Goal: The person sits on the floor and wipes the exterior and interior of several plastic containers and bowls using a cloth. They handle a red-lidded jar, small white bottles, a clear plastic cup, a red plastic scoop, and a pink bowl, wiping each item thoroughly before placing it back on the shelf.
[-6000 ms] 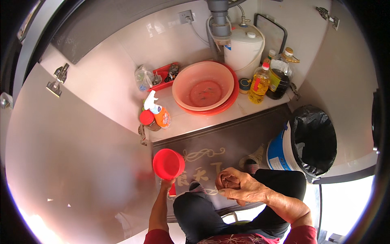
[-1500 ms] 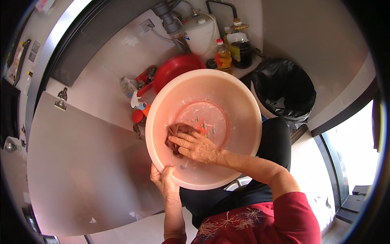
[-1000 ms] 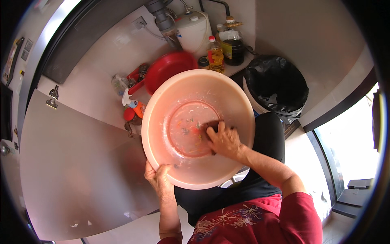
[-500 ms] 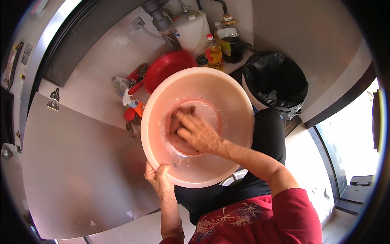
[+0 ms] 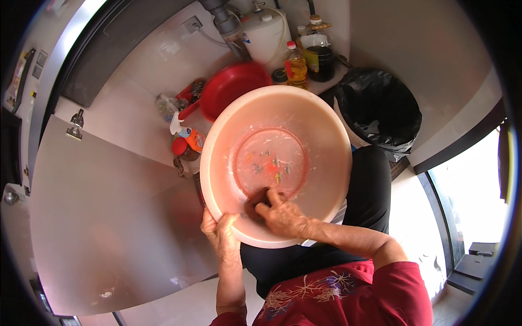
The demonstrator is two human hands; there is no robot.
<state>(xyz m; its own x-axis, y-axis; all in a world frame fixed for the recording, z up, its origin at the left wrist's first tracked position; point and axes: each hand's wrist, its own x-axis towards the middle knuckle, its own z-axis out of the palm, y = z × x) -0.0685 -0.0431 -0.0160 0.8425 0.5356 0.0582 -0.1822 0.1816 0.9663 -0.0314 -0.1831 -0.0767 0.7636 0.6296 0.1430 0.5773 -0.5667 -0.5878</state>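
Observation:
A large pale pink plastic basin [image 5: 329, 138] is tilted over my lap, its inside turned toward me. My left hand [image 5: 222, 232] is closed on its near-left rim, thumb over the edge. Inside, my right hand [image 5: 285, 217] presses a dark brown wad [image 5: 254, 207], cloth or scouring pad, against the near wall. The wad is blurred and partly hidden by my fingers, so its kind is unclear. Whitish streaks mark the basin's inner wall. Small coloured marks show on its round bottom, inside a reddish ring.
Beyond the basin stand a red basin [image 5: 228, 87], a bottle of yellow oil [image 5: 296, 68], a dark-filled jug [image 5: 319, 62] and a white tank [image 5: 265, 38]. An orange spray bottle [image 5: 190, 137] and a red-lidded jar [image 5: 182, 148] sit left. A black-lined bin [image 5: 378, 108] is at right.
My right hand has moved with the dark wad from the basin's bottom toward the near wall, uncovering the coloured marks. My left hand keeps its hold on the rim.

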